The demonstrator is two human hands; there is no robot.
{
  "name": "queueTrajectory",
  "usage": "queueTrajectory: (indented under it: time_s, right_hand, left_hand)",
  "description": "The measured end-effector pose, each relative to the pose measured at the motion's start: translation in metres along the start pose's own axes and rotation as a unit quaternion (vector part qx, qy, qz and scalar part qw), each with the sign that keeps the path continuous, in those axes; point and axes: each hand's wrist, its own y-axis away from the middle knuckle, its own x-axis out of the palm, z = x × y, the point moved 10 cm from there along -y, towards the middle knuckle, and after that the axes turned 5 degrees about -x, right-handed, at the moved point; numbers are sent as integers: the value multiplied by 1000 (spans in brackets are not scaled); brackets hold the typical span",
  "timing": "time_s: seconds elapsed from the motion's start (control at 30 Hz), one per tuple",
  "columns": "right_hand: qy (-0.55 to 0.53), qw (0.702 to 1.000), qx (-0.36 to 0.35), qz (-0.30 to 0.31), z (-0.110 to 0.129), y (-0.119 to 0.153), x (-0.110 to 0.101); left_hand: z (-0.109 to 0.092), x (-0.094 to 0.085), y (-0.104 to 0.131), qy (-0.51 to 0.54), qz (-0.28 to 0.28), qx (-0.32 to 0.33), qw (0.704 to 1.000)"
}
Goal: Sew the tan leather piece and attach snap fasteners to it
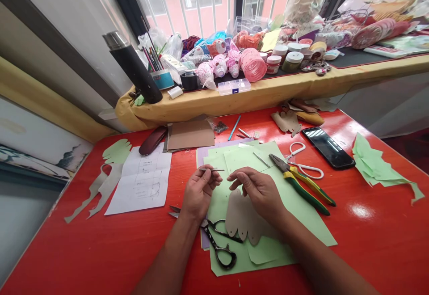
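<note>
Above the green paper sheets (234,259), my left hand (200,190) pinches a thin metal rod (214,170) between thumb and fingers. My right hand (256,187) is just to the right, its thumb and fingers drawn together; anything between them is too fine to name. Under it lies a grey-beige cut piece (246,223) with rounded lobes and small holes. Black-handled scissors (214,237) lie partly beneath my left forearm. Pliers (301,183) with green and yellow handles rest to the right, beside white-handled scissors (310,170) and another thin metal rod (261,159).
A phone (328,147) and crumpled green paper (378,163) lie at right. On the left are a printed sheet (140,183), a dark red case (153,141) and paper cutouts (110,174). Brown boards (191,135) lie behind. A black thermos (134,69) and jars (292,61) line the crowded windowsill.
</note>
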Motion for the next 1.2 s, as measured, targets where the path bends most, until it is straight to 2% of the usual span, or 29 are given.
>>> queueTrajectory:
  time_s: [0.13, 0.27, 0.37, 0.43, 0.53, 0.6, 0.67, 0.73, 0.83, 0.9, 0.97, 1.03, 1.1, 1.2]
  right_hand:
    - [0, 1000, 4, -10, 0, -1, -4]
    - [18, 1000, 10, -4, 1, -1, -4]
    - [31, 999, 7, 14, 2, 0, 0]
    - [15, 1000, 12, -5, -1, 0, -5]
    - [-4, 999, 31, -29, -9, -1, -15]
    - [6, 998, 45, -38, -13, -1, -20]
    - [24, 997, 61, -42, -14, -3, -26]
    - [45, 995, 79, -31, -13, -6, -29]
    - [75, 991, 106, 4, -14, -13, -34]
    - [78, 988, 129, 15, -19, -17, -40]
    - [72, 985, 157, 20, -26, -21, -45]
    - [68, 980, 183, 26, -35, -23, -46]
    - [71, 976, 201, 35, -43, -23, -44]
    - [97, 972, 209, 53, -50, -20, -36]
  left_hand:
    - [-1, -8, -1, 32, -33, 8, 999]
    - [-1, -3, -1, 5, -13, 4, 1000]
    - [-2, -4, 0, 5, -24, 13, 1000]
    - [-4, -4, 0, 1, -33, 26, 999]
    - [-12, -3, 3, -56, -41, 55, 996]
    - [-26, -3, 6, -140, -52, 84, 985]
    - [-46, -4, 11, -270, -78, 121, 952]
    - [-66, -5, 12, -418, -109, 131, 892]
    - [-83, -7, 6, -643, -134, 80, 750]
    - [-90, -8, 1, -741, -138, 48, 655]
    - [-94, -12, -4, -792, -150, 27, 592]
    - [-94, -17, -8, -814, -159, 9, 559]
    - [-92, -21, -11, -823, -163, 9, 543]
    - [-92, -24, -11, -821, -169, 36, 545]
